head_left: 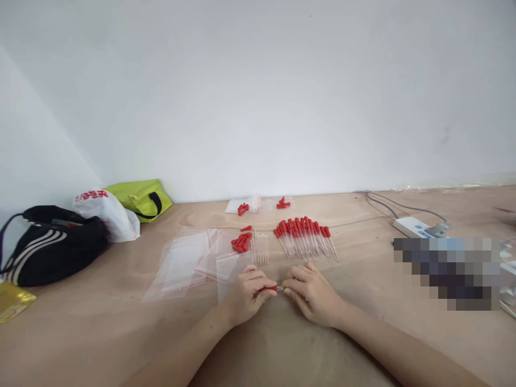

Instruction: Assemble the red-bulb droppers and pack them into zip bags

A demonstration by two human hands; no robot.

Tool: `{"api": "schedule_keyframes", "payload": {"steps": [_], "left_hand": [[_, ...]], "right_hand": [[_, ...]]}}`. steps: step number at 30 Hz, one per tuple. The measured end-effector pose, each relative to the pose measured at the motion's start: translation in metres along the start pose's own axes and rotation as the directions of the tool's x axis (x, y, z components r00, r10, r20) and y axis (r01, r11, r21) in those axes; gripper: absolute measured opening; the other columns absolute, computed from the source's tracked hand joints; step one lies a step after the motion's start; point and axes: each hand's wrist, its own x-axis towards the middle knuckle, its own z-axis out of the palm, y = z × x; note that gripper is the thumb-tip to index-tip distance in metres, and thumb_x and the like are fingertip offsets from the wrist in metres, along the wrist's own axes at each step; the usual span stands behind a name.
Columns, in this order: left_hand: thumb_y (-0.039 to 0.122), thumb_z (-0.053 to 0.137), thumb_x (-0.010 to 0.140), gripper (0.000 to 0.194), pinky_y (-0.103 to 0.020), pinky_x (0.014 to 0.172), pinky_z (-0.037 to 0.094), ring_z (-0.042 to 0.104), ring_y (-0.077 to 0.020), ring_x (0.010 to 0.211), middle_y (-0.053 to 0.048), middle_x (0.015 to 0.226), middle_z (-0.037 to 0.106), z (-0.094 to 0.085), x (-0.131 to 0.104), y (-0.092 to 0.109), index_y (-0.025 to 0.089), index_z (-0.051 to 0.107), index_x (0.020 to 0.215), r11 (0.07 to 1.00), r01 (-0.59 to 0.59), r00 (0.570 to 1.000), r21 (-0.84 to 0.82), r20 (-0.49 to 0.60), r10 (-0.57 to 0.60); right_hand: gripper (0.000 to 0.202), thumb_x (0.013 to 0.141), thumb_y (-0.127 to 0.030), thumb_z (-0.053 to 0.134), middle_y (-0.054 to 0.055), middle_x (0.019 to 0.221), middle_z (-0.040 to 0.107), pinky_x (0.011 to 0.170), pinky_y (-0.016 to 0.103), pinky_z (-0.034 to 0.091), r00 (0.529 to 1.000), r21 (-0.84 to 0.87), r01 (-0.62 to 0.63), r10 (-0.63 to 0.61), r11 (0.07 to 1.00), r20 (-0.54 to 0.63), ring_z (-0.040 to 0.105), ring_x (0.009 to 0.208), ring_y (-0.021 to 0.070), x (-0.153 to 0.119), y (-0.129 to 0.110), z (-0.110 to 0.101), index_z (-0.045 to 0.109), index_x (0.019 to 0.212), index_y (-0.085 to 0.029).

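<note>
Between my hands, low in the middle of the view, lies a glass dropper tube (280, 288) with its end at a red rubber bulb (269, 288). My left hand (250, 290) is closed on the bulb. My right hand (308, 290) pinches the tube, most of which its fingers hide. Just beyond my left hand are a small pile of loose red bulbs (242, 243) and several bare glass tubes (262, 247) side by side. Past my right hand, many droppers with red bulbs (304, 228) lie fanned out, tips toward me.
Clear zip bags (183, 263) overlap to the left. Bagged red bulbs (243, 208) and more bulbs (282, 203) lie near the wall. A black bag (56, 247), a white plastic bag (107, 215) and a lime-green bag (141, 199) stand far left. A power strip (415, 227) with cables sits right.
</note>
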Motion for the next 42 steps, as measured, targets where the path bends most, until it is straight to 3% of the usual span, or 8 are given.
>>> {"api": "schedule_keyframes", "payload": {"steps": [5, 8, 10, 12, 15, 23, 34, 42], "left_hand": [[0.034, 0.056, 0.079, 0.019, -0.026, 0.064, 0.044, 0.057, -0.0134, 0.059, -0.001, 0.063, 0.064, -0.007, -0.002, -0.006, 0.02, 0.067, 0.084, 0.979, 0.112, 0.99, -0.17, 0.109, -0.095], [0.031, 0.057, 0.078, 0.026, -0.03, 0.075, 0.045, 0.058, -0.017, 0.081, -0.004, 0.087, 0.064, -0.01, -0.005, -0.01, 0.022, 0.062, 0.101, 0.968, 0.233, 0.972, -0.091, -0.016, -0.235], [0.028, 0.055, 0.078, 0.028, -0.034, 0.081, 0.043, 0.055, -0.0187, 0.091, -0.005, 0.096, 0.061, -0.01, -0.007, -0.015, 0.022, 0.059, 0.105, 0.951, 0.308, 0.944, -0.019, -0.117, -0.308], [0.025, 0.055, 0.077, 0.025, -0.035, 0.079, 0.044, 0.055, -0.0189, 0.088, -0.005, 0.094, 0.06, -0.01, -0.008, -0.019, 0.022, 0.06, 0.101, 0.918, 0.395, 0.909, 0.032, -0.158, -0.385], [0.022, 0.056, 0.074, 0.021, -0.033, 0.073, 0.046, 0.057, -0.0181, 0.08, -0.004, 0.089, 0.061, -0.008, -0.008, -0.022, 0.02, 0.062, 0.094, 0.874, 0.482, 0.873, 0.059, -0.122, -0.473], [0.019, 0.058, 0.072, 0.013, -0.033, 0.076, 0.045, 0.057, -0.0187, 0.082, -0.003, 0.084, 0.06, -0.006, -0.006, -0.019, 0.019, 0.064, 0.083, 0.868, 0.494, 0.868, 0.056, -0.084, -0.489], [0.021, 0.055, 0.075, 0.011, -0.031, 0.074, 0.045, 0.057, -0.0172, 0.079, -0.003, 0.083, 0.06, -0.007, -0.005, -0.016, 0.019, 0.064, 0.08, 0.874, 0.484, 0.873, 0.037, -0.078, -0.481], [0.025, 0.051, 0.079, 0.014, -0.03, 0.07, 0.045, 0.057, -0.0171, 0.076, -0.003, 0.08, 0.06, -0.006, -0.004, -0.016, 0.019, 0.064, 0.08, 0.886, 0.461, 0.885, 0.042, -0.087, -0.456]], "right_hand": [[0.019, 0.084, -0.024, 0.043, 0.002, 0.072, 0.057, 0.063, 0.029, 0.023, 0.996, -0.04, 0.088, -0.088, 0.995, -0.012, 0.045, 0.068, 0.0132, -0.001, 0.002, -0.005, 0.062, 0.083, -0.022], [0.023, 0.084, -0.024, 0.04, 0.003, 0.073, 0.06, 0.065, 0.03, 0.025, 0.982, -0.004, -0.108, 0.106, 0.994, -0.153, 0.049, 0.069, 0.0142, -0.003, 0.018, -0.004, 0.063, 0.082, -0.021], [0.027, 0.085, -0.027, 0.038, 0.004, 0.076, 0.062, 0.068, 0.03, 0.027, 0.882, 0.05, -0.357, 0.354, 0.933, -0.31, 0.052, 0.072, 0.0153, -0.003, 0.037, -0.005, 0.064, 0.083, -0.02], [0.031, 0.084, -0.032, 0.037, 0.006, 0.08, 0.063, 0.069, 0.03, 0.029, 0.697, 0.098, -0.596, 0.574, 0.797, -0.429, 0.054, 0.074, 0.0169, -0.003, 0.06, -0.008, 0.065, 0.083, -0.019], [0.033, 0.082, -0.035, 0.038, 0.006, 0.084, 0.065, 0.074, 0.033, 0.029, 0.484, 0.087, -0.812, 0.749, 0.577, -0.452, 0.055, 0.08, 0.02, 0.0, 0.089, -0.013, 0.065, 0.09, -0.02], [0.031, 0.078, -0.037, 0.041, 0.005, 0.076, 0.067, 0.074, 0.034, 0.03, 0.368, 0.063, -0.915, 0.887, 0.399, -0.278, 0.058, 0.078, 0.0215, 0.005, 0.11, -0.01, 0.066, 0.091, -0.022], [0.028, 0.079, -0.032, 0.041, 0.004, 0.081, 0.065, 0.072, 0.032, 0.025, 0.512, -0.031, -0.826, 0.727, 0.562, -0.458, 0.056, 0.071, 0.0168, 0.001, 0.102, -0.005, 0.065, 0.081, -0.02], [0.021, 0.081, -0.024, 0.043, 0.002, 0.072, 0.064, 0.068, 0.031, 0.02, 0.869, -0.193, -0.439, 0.36, 0.878, -0.338, 0.053, 0.07, 0.0151, 0.037, 0.032, 0.028, 0.063, 0.073, -0.02]]}}
